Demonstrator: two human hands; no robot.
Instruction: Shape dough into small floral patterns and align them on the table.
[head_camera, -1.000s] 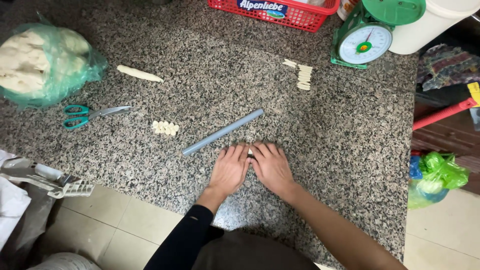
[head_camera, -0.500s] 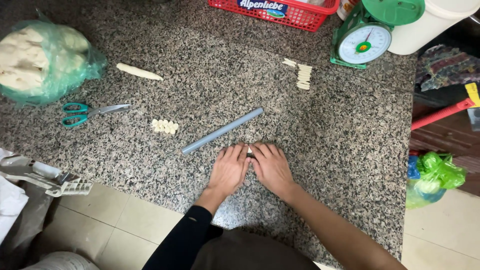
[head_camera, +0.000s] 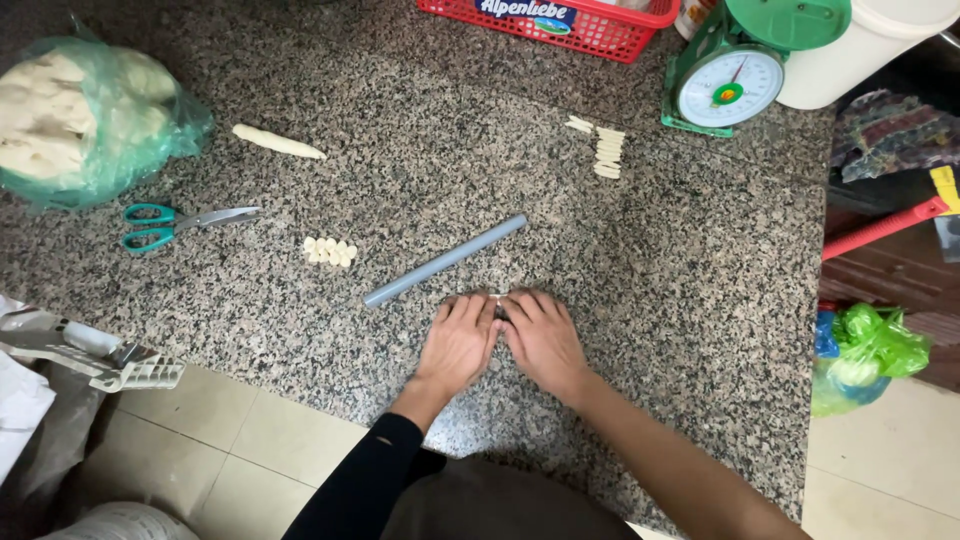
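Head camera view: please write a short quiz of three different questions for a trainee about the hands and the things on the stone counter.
1. True or false: the left hand and the right hand lie flat, side by side, on the granite counter.
2. What lies just beyond the fingertips? A) the scissors B) the grey rod C) the weighing scale
3. Fill in: the scissors have ____ handles.

Key:
1. True.
2. B: the grey rod lies slantwise just beyond the fingers; the green weighing scale stands far off at the counter's back.
3. Teal; they lie below the green bag of dough.
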